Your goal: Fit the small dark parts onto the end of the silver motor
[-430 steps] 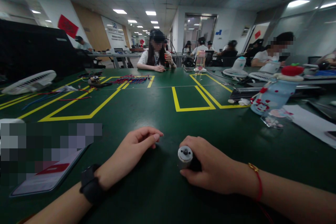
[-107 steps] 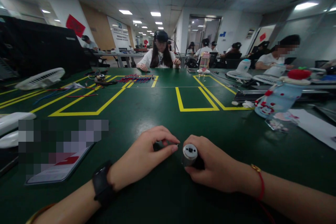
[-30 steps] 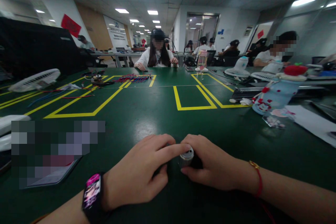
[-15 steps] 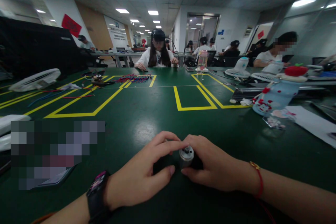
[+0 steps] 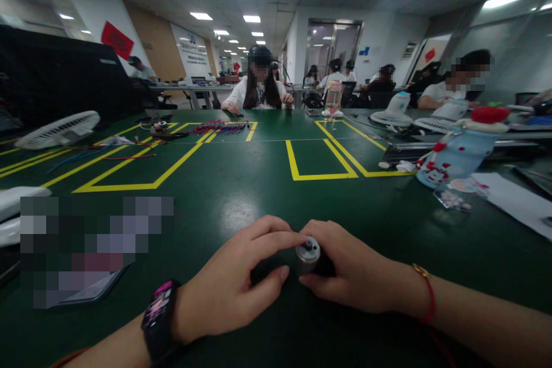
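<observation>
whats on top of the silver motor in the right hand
On the silver motor, a dark central stub and a small hole show. The left hand has its index fingertip over part of the edge, hiding what lies beneath.

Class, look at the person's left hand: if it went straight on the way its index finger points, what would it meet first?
Most likely the top of the metal cylinder in the right hand. The left hand's index fingertip appears at its rim, though touch is unclear.
</observation>
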A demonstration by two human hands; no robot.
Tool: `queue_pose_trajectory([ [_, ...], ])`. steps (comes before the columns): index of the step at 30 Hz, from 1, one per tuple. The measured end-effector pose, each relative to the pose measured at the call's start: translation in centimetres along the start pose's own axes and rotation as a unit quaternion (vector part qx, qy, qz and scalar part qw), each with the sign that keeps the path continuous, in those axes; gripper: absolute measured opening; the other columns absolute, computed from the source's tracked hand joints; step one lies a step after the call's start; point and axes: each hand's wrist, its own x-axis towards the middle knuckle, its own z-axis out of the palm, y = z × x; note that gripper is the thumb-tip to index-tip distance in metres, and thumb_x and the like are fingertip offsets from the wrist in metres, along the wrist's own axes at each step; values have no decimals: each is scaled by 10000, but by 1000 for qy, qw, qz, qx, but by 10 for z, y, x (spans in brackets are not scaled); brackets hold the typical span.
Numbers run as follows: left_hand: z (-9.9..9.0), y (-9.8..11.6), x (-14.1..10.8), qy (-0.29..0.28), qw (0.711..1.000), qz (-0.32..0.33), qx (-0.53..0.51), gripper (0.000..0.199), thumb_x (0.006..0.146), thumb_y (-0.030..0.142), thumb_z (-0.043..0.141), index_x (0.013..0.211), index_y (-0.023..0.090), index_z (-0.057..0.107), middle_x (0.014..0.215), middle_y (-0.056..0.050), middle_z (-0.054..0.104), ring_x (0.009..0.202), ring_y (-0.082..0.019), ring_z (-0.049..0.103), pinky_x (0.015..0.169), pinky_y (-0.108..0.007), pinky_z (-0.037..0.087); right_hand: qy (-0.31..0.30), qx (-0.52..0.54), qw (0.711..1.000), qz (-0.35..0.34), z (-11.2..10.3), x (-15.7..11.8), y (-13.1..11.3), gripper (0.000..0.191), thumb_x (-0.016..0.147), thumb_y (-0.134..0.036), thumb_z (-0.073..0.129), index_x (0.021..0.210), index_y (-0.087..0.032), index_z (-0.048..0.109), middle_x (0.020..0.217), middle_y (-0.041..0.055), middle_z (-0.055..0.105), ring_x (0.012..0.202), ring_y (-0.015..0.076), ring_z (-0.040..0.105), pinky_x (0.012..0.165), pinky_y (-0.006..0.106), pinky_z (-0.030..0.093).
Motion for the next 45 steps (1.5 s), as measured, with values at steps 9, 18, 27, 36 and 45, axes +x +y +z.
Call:
queue_pose_trajectory([
  [9,10,11,12,55,995,-44,-64,294,979,183,492,1231,290,600,1152,-32,579,1077,-172,551,976,-338,449,15,1,1000,-13,3,0,0,304,782,-223,654,1063,-183,544,992,61,593,850,208,515,763,350,392],
  [18,14,12,12,91,992,-43,-81,149,941,168,564,1021,237,668,1028,-25,628,970,-169,596,882,-312,488,3,-20,1000,-13,3,2,-1,270,774,-248,655,1011,-183,542,971,56,578,831,206,496,727,338,374],
  [27,12,9,12,122,989,-62,-64,153,922,174,599,982,252,716,952,-11,646,886,-157,616,794,-286,492,3,-19,1000,4,2,1,-2,250,778,-281,679,961,-178,542,942,48,569,795,193,487,696,322,373],
  [36,3,7,9,177,982,-61,-32,137,922,210,603,981,253,719,947,-13,678,882,-173,632,786,-301,506,21,-5,1000,15,1,-1,-1,244,750,-230,685,932,-190,527,936,39,577,772,179,488,680,308,391],
  [45,-14,-16,6,88,992,-89,-10,109,905,242,637,958,237,732,996,-21,651,930,-170,621,842,-310,496,13,8,1000,27,-1,-2,-1,254,734,-208,679,934,-188,525,923,26,563,763,171,479,688,310,395],
])
